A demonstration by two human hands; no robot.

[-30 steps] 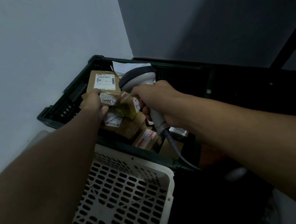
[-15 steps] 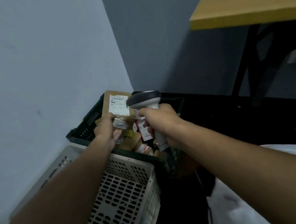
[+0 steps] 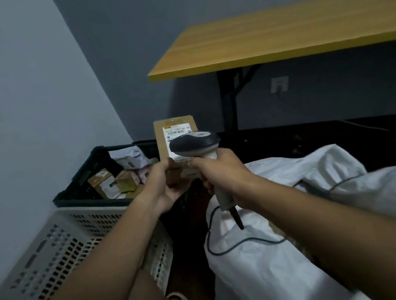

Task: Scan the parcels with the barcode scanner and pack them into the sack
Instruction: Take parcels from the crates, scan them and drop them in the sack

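Brown cardboard parcel with a white printed label, held upright in the air by its lower edge in the left hand, whose fingers curl round it. The right hand is wrapped round the handle of the grey-and-cream barcode scanner, its head just in front of the label and covering the label's lower part. The white fabric sack lies crumpled below and to the right, with the dark scanner cable trailing across it. The dark green plastic crate holding more small parcels stands against the wall, beside a pale perforated basket.

Likely faults: the scanner sits so close that the barcode may not read; the low pinch could let the parcel tip; the cable could snag the parcel or get bundled into the sack during packing.
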